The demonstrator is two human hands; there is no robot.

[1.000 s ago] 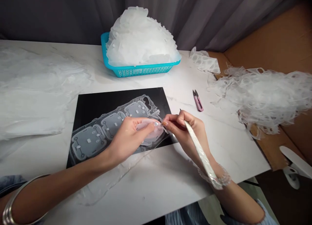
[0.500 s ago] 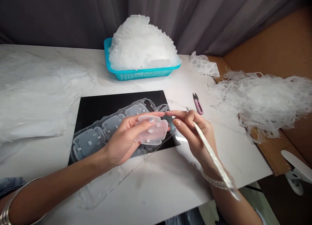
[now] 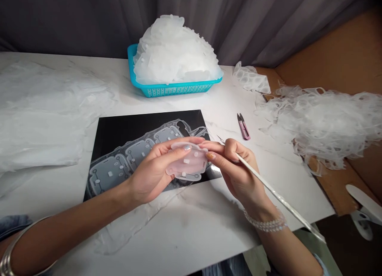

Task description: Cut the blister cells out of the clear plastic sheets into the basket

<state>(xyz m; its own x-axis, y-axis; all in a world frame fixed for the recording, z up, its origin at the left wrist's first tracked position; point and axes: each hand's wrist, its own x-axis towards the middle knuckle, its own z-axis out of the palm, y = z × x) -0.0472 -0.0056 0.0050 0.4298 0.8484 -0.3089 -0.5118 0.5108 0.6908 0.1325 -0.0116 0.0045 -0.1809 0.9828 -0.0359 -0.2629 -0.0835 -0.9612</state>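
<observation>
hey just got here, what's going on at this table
A person is handling a small translucent piece with both hands. The left hand holds it, while the right hand has its thumb and fingers at the piece's right edge and also holds a thin white-handled tool. Below, a clear sheet with similar shapes lies partly on a black board. Beyond it stands a blue basket heaped with whitish pieces; snips lie to the right.

A flat, translucent, rounded plastic piece (image 3: 193, 168) is held in the left hand (image 3: 149, 170), its edge touched by the right hand (image 3: 241, 168), where a slim white pen-like tool (image 3: 280, 198) is gripped. Beneath, a translucent plastic sheet (image 3: 139, 153) is spread over a black rectangular mat (image 3: 119, 128) on the white marbled desk (image 3: 193, 228).
</observation>
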